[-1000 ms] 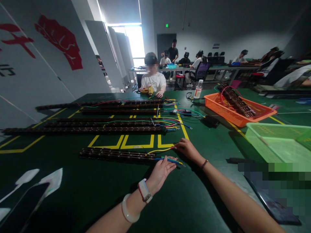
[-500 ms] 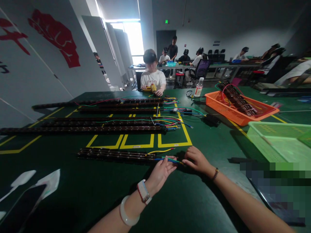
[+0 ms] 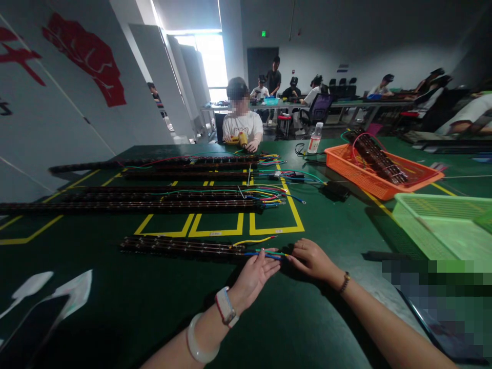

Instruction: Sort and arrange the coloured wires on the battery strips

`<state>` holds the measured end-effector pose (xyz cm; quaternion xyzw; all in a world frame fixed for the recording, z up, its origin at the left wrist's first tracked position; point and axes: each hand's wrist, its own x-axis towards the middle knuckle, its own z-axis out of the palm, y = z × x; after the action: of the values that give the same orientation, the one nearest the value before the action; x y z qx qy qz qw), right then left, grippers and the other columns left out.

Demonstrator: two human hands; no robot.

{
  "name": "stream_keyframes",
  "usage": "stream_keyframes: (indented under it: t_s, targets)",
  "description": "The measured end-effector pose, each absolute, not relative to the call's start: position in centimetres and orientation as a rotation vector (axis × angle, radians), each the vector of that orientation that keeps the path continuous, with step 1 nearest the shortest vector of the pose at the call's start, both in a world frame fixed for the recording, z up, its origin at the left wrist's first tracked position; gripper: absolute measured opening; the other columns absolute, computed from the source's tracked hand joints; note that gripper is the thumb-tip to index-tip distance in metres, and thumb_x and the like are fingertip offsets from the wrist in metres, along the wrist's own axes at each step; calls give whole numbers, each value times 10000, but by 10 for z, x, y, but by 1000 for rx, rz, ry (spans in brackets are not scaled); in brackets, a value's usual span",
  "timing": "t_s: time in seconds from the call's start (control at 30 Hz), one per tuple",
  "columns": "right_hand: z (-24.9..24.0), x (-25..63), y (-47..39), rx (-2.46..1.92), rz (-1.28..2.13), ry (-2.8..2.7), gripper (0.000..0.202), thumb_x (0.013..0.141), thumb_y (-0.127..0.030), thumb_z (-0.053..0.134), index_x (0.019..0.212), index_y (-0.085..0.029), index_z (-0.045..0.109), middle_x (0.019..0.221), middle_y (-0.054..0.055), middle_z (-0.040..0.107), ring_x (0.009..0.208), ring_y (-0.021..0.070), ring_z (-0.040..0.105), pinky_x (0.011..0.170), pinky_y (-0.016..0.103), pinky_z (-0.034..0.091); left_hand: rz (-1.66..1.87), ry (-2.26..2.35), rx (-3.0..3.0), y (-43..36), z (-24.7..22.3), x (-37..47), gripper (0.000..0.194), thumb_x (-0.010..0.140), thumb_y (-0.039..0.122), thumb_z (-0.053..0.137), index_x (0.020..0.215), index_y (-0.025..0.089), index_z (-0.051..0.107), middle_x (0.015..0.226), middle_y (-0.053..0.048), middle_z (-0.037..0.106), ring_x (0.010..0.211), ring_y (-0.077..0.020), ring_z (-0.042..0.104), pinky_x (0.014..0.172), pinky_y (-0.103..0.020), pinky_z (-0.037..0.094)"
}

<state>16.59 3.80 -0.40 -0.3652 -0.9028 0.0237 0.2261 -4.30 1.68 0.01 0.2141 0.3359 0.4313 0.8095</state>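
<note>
A dark sleeved cable bundle lies on the green table, with blue and green wires and a separate yellow wire coming out of its right end. My left hand, palm up, has the blue and green wires lying across its fingers, thumb on top of them. At the wire tips, my right hand has its fingers bent together, thumb and forefinger at the yellow-ended tip.
More cable bundles lie behind, over yellow tape outlines. An orange basket holding a bundle and a green basket stand right. Across the table sits a person. A phone lies front left, a bottle at the back.
My right hand has shifted slightly downward and its fingers are more drawn in at the wire tips. My left hand has barely moved, its fingers a little straighter.
</note>
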Motion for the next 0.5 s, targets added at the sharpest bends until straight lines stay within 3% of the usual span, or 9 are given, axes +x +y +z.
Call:
stream_keyframes:
  t_s: [0.33,0.5]
  targets:
    - [-9,163,67,-1318,-124,-2318,381,936,-386,424,660,-168,569,629,28,566,600,131,486,634,257,316,880,731,570,13,2,-44,279,884,351,489,882,89,587,878,-142,675,857,-231,639,839,-382,446]
    - [-13,158,72,-1423,159,-2171,385,933,-423,409,701,-172,585,692,28,602,636,136,530,618,234,352,878,714,555,14,1,-45,269,873,360,510,883,98,572,902,-147,674,886,-238,637,841,-385,445]
